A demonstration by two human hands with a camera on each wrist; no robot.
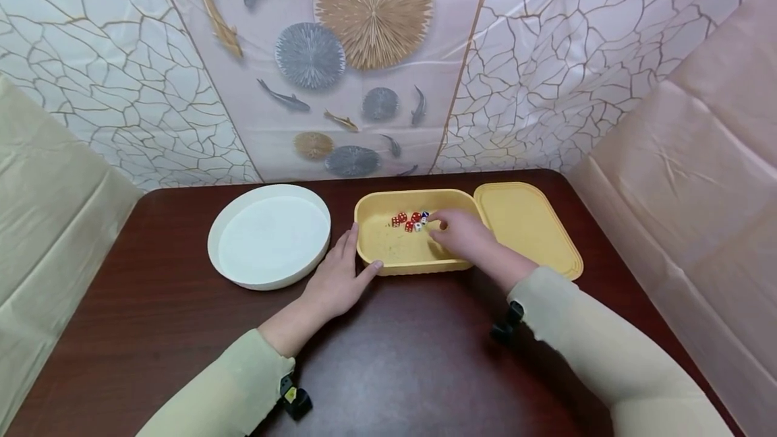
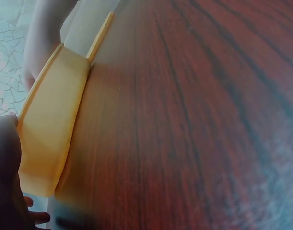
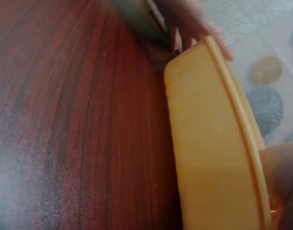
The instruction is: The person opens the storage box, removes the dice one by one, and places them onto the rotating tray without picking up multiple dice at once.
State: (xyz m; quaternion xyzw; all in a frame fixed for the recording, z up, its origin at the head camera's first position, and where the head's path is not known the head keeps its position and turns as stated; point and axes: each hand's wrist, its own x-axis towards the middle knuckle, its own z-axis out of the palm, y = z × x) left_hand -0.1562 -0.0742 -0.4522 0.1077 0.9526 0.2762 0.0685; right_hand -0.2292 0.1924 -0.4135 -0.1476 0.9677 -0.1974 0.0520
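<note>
A yellow rectangular tub [image 1: 388, 248] stands on the dark wooden table, with several red dice [image 1: 409, 226], a white die [image 1: 417, 226] and a blue die [image 1: 425, 215] grouped on its floor. My left hand [image 1: 336, 280] rests against the tub's left end, fingers extended along the outside and thumb at the front rim. Over the tub's right part, my right hand [image 1: 461, 235] reaches in with bent fingers beside the dice; whether it pinches one cannot be made out. In the right wrist view the tub wall [image 3: 208, 139] hides most of that hand's fingertips.
A round white tray [image 1: 273, 238] lies left of the tub. The flat yellow lid [image 1: 528, 228] is on the table at the tub's right, beneath my right forearm. A patterned cloth [image 1: 376, 106] hangs behind the table.
</note>
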